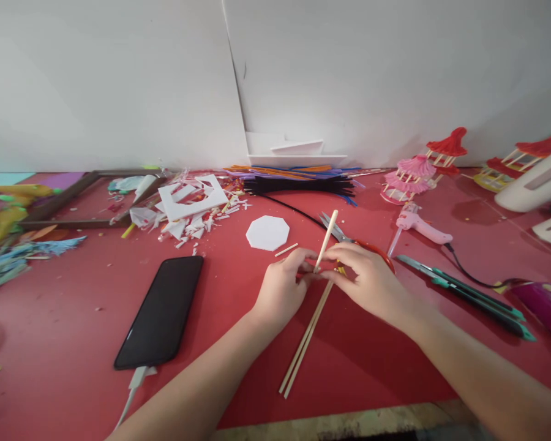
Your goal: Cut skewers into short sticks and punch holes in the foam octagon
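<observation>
A pale wooden stick (327,237) tilts up and away between both hands, above the red table. The fingertips of my left hand (282,283) pinch it near its lower end. My right hand (370,280) grips it from the other side, thumb and forefinger closed. Two longer wooden sticks (303,349) lie side by side beneath, their far ends partly under the right hand. Scissors (337,229) with orange-red handles lie behind the right hand, which hides part of them. A short stick piece (286,250) and a white foam octagon (267,233) rest just beyond my left hand.
A black phone (161,312) on a cable lies left. White foam scraps (193,202) and pipe cleaners (298,184) line the back. Rightward are a pink glue gun (422,225), utility knives (468,297) and small pink-and-red pagoda models (413,174). A white wall stands behind.
</observation>
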A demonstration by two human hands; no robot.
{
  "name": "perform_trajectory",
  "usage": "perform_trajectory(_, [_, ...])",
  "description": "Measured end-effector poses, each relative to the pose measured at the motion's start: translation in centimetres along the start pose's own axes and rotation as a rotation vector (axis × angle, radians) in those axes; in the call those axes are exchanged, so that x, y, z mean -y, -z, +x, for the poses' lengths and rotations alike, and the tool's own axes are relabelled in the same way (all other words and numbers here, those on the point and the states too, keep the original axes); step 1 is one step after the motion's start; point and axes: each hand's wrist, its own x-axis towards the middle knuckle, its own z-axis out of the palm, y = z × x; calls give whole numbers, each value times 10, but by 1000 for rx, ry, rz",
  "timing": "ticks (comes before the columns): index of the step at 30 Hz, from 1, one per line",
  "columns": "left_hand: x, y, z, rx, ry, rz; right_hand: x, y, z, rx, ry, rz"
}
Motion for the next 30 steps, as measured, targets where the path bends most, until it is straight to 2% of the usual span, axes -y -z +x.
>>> perform_trajectory(2, [1,-1,-1,1,-15,-1,-3,11,-2,10,-32,-123])
perform_trajectory(5, [2,-3,-2,2,-56,41,-13,21,-5,11,-178,-372])
perform_trajectory(7, [4,-3,-2,-3,-75,69,-21,23,-6,77,-273,-515])
perform_trajectory(10, [5,-4,-2,-7,-95,94,-26,22,-8,192,-327,-634])
perform_trajectory(16, [5,-3,-2,-15,-148,106,-27,20,-11,285,-365,-697])
perform_trajectory(21, [4,-2,-2,8,-127,117,-27,19,-9,272,-376,-749])
perform_trajectory(26, [3,-2,-2,11,-72,116,-30,18,-6,201,-476,-712])
perform_trajectory(30, [3,-1,-2,21,-61,95,-38,18,-8,99,-459,-659])
